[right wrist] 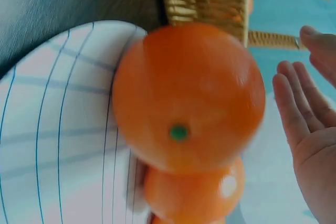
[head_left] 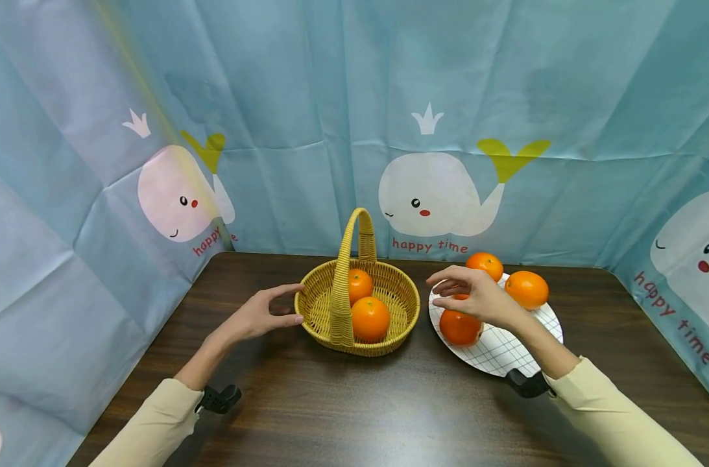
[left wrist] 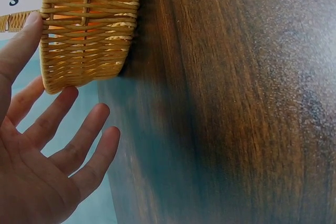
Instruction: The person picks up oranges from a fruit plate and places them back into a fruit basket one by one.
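Narrow table strip (head_left: 422, 340) separates basket (head_left: 402, 312) from plate (head_left: 487, 360) — hands (head_left: 261, 318) (head_left: 479, 299) unclenched, left seemingly touching basket.

Behind the table and on both its sides hangs a light blue curtain (head_left: 307, 78) with soft folds, printed with white whales (head_left: 436, 185), green tails (head_left: 512, 161), small white crowns (head_left: 427, 123) and the red words "happy time" (head_left: 430, 246). The table (head_left: 307, 415) has a dark brown top with wood grain, and light makes a pale shine on its near part. At the left, a faint yellowish streak (head_left: 138, 71) runs slantwise down the curtain.
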{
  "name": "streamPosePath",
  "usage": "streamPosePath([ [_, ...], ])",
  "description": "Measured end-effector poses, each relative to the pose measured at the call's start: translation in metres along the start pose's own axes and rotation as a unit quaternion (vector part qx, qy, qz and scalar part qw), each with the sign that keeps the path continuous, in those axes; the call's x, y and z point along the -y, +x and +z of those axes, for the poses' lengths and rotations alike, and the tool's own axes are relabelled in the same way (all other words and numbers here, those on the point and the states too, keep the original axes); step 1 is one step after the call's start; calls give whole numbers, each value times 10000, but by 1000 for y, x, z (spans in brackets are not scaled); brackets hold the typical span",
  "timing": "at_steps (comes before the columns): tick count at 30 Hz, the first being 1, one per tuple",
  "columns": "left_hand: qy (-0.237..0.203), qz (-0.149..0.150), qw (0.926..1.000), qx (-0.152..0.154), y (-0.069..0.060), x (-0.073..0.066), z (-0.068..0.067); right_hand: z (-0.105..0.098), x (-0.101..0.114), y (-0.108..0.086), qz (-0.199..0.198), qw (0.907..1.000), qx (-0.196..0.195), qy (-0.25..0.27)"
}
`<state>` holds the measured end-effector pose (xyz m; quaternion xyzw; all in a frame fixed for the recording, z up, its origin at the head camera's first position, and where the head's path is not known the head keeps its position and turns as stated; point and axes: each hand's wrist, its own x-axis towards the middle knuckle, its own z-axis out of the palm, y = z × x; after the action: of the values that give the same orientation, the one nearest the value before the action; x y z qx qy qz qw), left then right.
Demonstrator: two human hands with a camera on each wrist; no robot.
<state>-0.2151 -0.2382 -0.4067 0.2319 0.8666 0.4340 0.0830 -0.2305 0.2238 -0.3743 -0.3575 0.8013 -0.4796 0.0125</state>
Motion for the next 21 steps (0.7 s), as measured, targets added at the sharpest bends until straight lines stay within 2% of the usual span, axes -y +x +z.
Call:
streamPosePath([
  [4,-17,19,10000,2,0,-1,0,-14,1,-8,89,9998,-153,-55],
  [11,-23,-36,10000,17,0,0,-1,-37,0,-22,-46,9991,-407,-117],
  [21,-26,-76,10000,38,0,2,-1,-55,-5,-44,432,9973,-396,-447],
])
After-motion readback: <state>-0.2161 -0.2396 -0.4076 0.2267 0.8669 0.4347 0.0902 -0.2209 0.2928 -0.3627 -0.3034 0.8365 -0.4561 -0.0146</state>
